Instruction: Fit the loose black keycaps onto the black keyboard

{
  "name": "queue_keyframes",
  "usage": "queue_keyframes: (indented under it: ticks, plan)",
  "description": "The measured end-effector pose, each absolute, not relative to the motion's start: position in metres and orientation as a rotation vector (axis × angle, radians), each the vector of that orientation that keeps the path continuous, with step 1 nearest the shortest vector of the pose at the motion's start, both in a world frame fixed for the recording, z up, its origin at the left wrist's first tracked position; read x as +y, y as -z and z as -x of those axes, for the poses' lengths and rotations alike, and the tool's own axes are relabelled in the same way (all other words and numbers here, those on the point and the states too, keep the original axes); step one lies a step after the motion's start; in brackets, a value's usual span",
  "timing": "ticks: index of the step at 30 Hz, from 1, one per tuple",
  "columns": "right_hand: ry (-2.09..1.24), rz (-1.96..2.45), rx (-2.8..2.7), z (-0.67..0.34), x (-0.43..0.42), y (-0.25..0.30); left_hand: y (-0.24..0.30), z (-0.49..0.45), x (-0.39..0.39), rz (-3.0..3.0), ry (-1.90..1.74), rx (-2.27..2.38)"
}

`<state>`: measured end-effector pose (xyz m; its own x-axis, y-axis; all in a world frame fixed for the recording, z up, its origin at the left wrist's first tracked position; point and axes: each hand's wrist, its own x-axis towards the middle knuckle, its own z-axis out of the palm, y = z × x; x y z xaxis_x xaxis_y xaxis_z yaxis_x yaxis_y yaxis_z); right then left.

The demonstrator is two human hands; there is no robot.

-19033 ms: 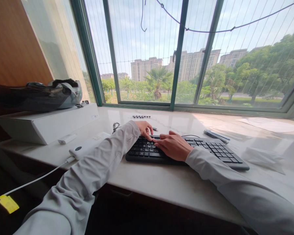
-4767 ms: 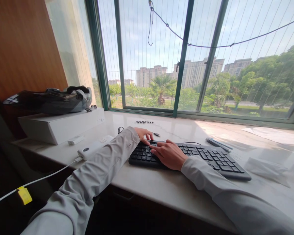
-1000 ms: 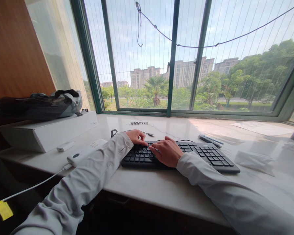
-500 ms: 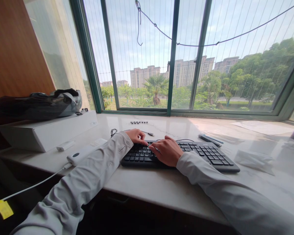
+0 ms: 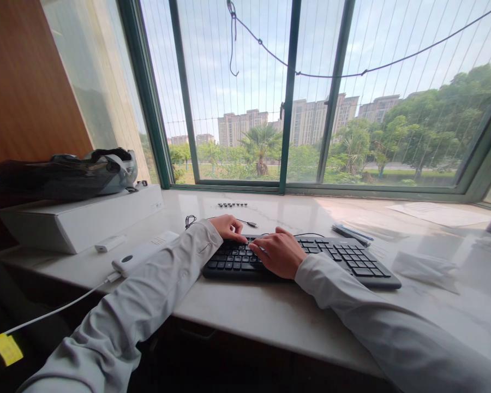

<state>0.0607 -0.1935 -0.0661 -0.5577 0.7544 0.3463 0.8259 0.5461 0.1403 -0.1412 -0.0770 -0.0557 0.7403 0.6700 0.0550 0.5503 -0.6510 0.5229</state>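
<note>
A black keyboard [image 5: 360, 265] lies on the pale marble sill in front of me. Over its upper left keys, my left hand [image 5: 228, 226] is closed, the fingers curled and the thumb reaching right to the top rows. My right hand [image 5: 279, 252] comes in from the other side, its fingers bent together and its thumb pointing left onto the same keys. The tips of both hands nearly meet there. Whatever sits between the fingertips is too small or hidden to name. Behind the keyboard, several small black keycaps [image 5: 232, 205] stand in a row.
Left of the keyboard are a white power bank [image 5: 141, 256] with a cable, a small white piece [image 5: 110, 243] and a white box [image 5: 85, 221] bearing a black bag [image 5: 65, 174]. A cable plug [image 5: 251, 224] lies behind; slim tools [image 5: 352, 233] and a plastic bag [image 5: 425, 268] rest rightward.
</note>
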Motion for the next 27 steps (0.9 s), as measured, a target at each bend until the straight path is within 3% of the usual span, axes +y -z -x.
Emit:
queue_keyframes:
  ticks: [27]
  plan:
    - [0.440,1.271,-2.532,-0.062,-0.192,0.068,0.053,0.153,-0.067,-2.449,-0.228,0.833]
